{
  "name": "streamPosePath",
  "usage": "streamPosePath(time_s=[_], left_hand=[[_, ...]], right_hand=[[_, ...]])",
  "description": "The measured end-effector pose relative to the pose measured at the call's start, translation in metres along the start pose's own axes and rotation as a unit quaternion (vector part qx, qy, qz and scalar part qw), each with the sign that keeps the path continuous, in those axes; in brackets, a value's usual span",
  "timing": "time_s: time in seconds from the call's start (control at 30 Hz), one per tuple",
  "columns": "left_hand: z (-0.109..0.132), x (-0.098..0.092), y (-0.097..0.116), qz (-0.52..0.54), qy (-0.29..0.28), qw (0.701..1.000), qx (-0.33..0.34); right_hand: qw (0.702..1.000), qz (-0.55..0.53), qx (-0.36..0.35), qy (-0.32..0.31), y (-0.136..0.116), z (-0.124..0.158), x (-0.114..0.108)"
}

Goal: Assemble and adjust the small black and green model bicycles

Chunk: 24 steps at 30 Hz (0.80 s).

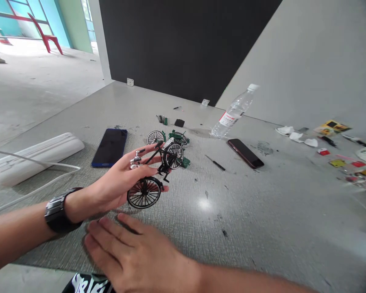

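Note:
My left hand (117, 183) holds a small black model bicycle (155, 173) above the grey table (262, 219), fingers curled under its frame and front wheel. A black watch (59, 209) sits on that wrist. My right hand (131, 248) lies flat on the table near the front edge, fingers stretched out toward the left, holding nothing. Behind the black bicycle lies a green model bicycle (173, 138), partly in pieces, with a loose wheel beside it.
A blue phone (110, 147) lies left of the bicycles, a dark red phone (245, 153) to the right. A small screwdriver (215, 162), a tilted water bottle (233, 112), a white case with cable (33, 156) and scattered small parts (338, 158) at far right.

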<state>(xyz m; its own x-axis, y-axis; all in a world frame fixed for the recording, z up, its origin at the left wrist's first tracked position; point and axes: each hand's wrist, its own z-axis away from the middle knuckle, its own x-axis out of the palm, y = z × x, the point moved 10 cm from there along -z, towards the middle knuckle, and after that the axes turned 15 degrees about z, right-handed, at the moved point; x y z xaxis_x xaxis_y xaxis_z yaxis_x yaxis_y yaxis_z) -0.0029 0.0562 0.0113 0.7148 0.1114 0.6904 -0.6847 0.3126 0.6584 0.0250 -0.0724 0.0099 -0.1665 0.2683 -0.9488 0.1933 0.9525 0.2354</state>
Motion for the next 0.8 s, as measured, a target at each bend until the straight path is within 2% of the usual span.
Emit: streamPosePath(time_s=[0.13,0.27,0.37,0.5,0.63,0.8], left_hand=[[0.000,0.003,0.008,-0.009,-0.027,0.999,0.020],[0.000,0.010,0.016,-0.023,-0.076,0.996,0.026],[-0.001,0.012,0.025,-0.037,-0.081,0.995,0.043],[0.000,0.016,0.035,-0.060,-0.090,0.991,0.083],[0.000,0.016,0.036,-0.083,-0.096,0.988,0.088],[-0.002,0.017,0.028,-0.078,-0.104,0.989,0.068]], right_hand=[[0.996,-0.068,0.029,-0.050,0.014,0.021,-0.003],[0.985,-0.097,0.100,-0.101,0.043,0.050,0.001],[0.978,-0.088,0.144,-0.126,0.067,0.069,0.008],[0.976,-0.036,0.180,-0.120,0.093,0.083,0.013],[0.983,0.029,0.176,-0.053,0.099,0.082,-0.002],[0.971,0.090,0.173,0.137,0.098,0.078,-0.060]])
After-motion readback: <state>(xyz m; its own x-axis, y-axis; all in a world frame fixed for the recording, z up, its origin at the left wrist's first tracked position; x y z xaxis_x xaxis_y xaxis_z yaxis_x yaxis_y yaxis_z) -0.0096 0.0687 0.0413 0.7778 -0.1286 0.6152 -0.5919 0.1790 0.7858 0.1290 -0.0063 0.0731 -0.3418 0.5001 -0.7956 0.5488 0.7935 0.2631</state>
